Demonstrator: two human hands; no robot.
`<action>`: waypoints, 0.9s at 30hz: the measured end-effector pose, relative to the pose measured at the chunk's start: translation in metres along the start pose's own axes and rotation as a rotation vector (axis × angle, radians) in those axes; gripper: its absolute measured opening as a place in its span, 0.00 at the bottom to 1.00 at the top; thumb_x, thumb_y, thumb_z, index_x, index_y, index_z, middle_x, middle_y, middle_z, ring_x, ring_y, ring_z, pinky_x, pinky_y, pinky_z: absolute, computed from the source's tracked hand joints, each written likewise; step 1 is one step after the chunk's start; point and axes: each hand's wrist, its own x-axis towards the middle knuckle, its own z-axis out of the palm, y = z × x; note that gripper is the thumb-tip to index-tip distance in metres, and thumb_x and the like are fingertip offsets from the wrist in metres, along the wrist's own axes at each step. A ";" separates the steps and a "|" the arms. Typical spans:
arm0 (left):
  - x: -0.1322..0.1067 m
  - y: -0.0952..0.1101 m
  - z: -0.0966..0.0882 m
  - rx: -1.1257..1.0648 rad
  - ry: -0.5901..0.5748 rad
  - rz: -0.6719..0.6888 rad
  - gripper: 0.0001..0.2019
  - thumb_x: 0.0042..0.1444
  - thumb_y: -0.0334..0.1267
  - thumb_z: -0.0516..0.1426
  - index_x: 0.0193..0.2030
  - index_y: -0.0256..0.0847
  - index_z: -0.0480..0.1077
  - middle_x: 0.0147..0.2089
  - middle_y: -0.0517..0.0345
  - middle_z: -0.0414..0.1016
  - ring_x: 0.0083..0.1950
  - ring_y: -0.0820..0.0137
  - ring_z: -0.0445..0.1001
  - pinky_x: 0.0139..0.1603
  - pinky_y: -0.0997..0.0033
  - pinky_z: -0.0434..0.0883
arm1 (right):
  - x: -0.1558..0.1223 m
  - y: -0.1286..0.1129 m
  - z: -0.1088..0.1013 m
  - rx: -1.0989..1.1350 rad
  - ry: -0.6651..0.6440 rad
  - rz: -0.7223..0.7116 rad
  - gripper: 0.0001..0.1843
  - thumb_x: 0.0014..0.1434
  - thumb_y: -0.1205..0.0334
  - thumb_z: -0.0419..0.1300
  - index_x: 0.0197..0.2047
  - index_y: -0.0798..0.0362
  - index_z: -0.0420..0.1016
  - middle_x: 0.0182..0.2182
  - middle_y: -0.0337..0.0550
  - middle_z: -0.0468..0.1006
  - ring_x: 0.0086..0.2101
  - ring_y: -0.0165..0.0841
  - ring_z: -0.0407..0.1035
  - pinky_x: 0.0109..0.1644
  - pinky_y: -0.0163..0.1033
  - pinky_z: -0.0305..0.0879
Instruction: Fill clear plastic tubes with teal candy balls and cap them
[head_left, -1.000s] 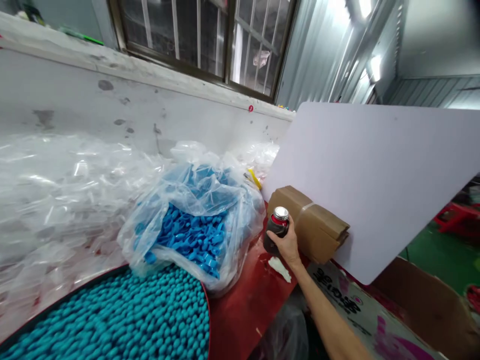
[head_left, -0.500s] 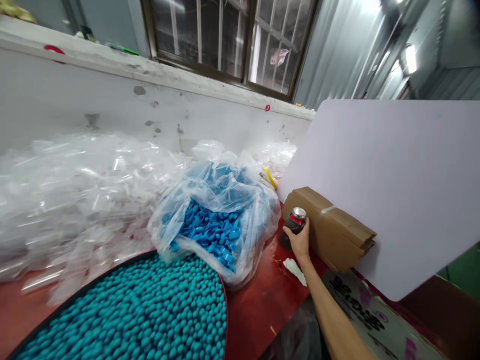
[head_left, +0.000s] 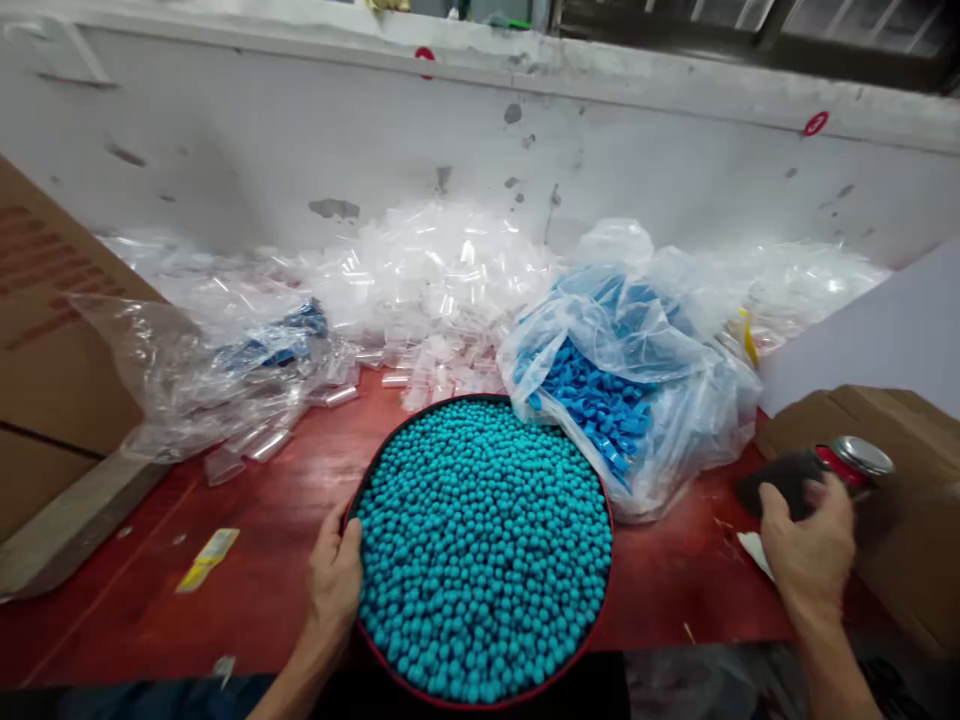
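Observation:
My left hand [head_left: 334, 580] rests against the left rim of a round red tray [head_left: 600, 600] heaped with small teal beads [head_left: 484, 540]; its fingers curl on the rim. My right hand [head_left: 808, 545] is wrapped round a dark drink can with a red and silver top [head_left: 840, 465], which leans against a brown cardboard box [head_left: 900, 500] on the red table [head_left: 262, 560]. A clear bag of blue plastic caps [head_left: 607, 390] lies just behind the tray.
Heaps of clear plastic tubes and bags [head_left: 420, 280] run along the white wall [head_left: 300, 150]. A large cardboard box [head_left: 52, 340] stands at the left. A yellow scrap [head_left: 206, 558] lies on the table. A white board [head_left: 877, 335] leans at the right.
The view has swung left and down, so the whole tray and my left hand now show. My right hand stays on the can, now near the frame's right edge.

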 end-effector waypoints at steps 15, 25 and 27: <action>-0.002 0.013 0.006 -0.136 -0.056 -0.011 0.25 0.50 0.47 0.45 0.53 0.39 0.60 0.49 0.51 0.67 0.50 0.61 0.64 0.53 0.60 0.61 | -0.099 -0.172 0.083 0.222 -0.717 -0.452 0.27 0.58 0.52 0.45 0.58 0.55 0.53 0.55 0.50 0.58 0.56 0.40 0.49 0.58 0.53 0.46; 0.001 -0.002 0.009 -0.169 -0.041 0.006 0.25 0.51 0.49 0.44 0.52 0.36 0.59 0.52 0.48 0.64 0.55 0.61 0.61 0.57 0.61 0.56 | -0.121 -0.200 0.113 0.193 -0.756 -0.449 0.25 0.59 0.52 0.43 0.53 0.58 0.61 0.51 0.52 0.63 0.53 0.40 0.54 0.57 0.52 0.49; 0.002 -0.003 0.009 -0.149 -0.043 0.023 0.26 0.51 0.48 0.43 0.53 0.35 0.59 0.53 0.47 0.64 0.55 0.61 0.61 0.57 0.60 0.57 | -0.126 -0.206 0.118 0.189 -0.746 -0.455 0.25 0.59 0.53 0.43 0.53 0.59 0.62 0.51 0.54 0.62 0.53 0.41 0.54 0.56 0.53 0.49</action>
